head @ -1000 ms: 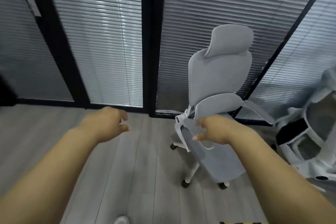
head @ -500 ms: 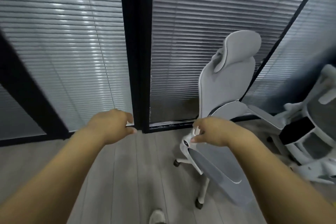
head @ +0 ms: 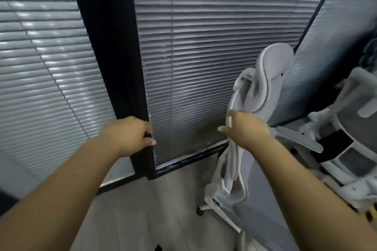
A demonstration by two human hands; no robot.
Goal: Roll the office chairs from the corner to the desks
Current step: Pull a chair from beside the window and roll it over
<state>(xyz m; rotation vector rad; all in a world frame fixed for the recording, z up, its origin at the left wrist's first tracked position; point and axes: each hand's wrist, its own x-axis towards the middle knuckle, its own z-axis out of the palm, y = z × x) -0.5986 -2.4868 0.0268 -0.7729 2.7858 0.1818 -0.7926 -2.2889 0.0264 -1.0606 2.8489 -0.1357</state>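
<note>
so your right hand [head: 247,129] was closed on the left edge of the grey chair [head: 263,96], fingers wrapped round the white rim of its backrest just below the headrest [head: 276,60]. your left hand [head: 127,134] was loosely curled and held nothing; it hung in front of the black window frame [head: 114,67], and whether it touched the frame you could not tell from this angle.

outward from that grip, the chair stood edge-on to you, its seat [head: 263,210] low at the near right and one caster [head: 200,211] showing on the wood floor [head: 155,210]. it was close to the blinds [head: 204,47] in the far corner. a second chair [head: 346,149], white-framed with dark mesh, sat just right of it, untouched.

as for progress, you looked to be at the very start: one chair was in hand but not yet away from the corner, the other was waiting, and no desks were in view. rolling both across the room was all left to do.
</note>
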